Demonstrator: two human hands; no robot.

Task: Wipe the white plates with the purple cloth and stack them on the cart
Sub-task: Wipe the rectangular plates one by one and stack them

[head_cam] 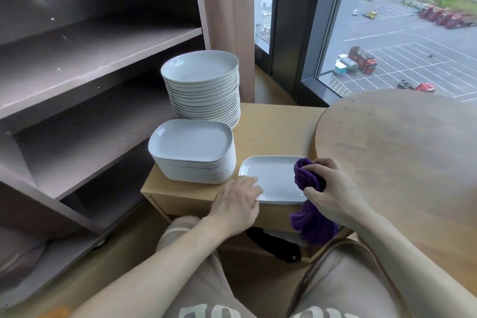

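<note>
Nearest, beige shorts (222, 286). Leftward on the bench (271, 126), a rectangular stack (192, 147) of plates. Steadies, with the left hand (236, 208), fingers straight and laid on the rim, the near-left corner of a single white plate (273, 178) lying flat just right of that stack. Grips the bunched purple cloth (309, 178) in the right hand (333, 188), fingers curled round it. Looks glazed, slick, breakable; best lifted by opposite rims.

Likely upper-floor dining or service room: plate stacks (201, 90) on cart (271, 124), dark shelves (90, 59), round table (400, 150), curtain (227, 20), window (374, 2) over truck lot (413, 59).
</note>
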